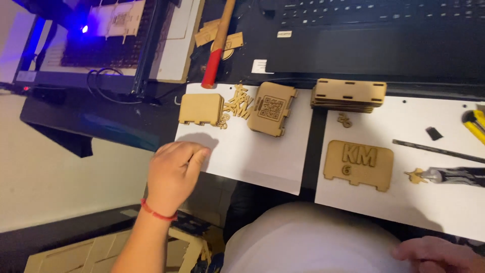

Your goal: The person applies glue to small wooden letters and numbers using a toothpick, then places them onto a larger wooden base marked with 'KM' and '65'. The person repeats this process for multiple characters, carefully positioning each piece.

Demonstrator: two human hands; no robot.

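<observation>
My left hand hovers with curled fingers at the near left corner of a white paper sheet, holding nothing that I can see. Just beyond it lies a small stack of thin wooden plates, then a pile of cut wooden letters and a tilted stack of plates with an engraved square code. My right hand rests low at the bottom right edge, partly cut off. On the right sheet lies a wooden plate with raised letters.
Another wooden plate stack sits by a dark laptop. A red-handled hammer lies at the top. A glue tube, a dark rod and a yellow knife lie at right. A laser cutter glows blue at left.
</observation>
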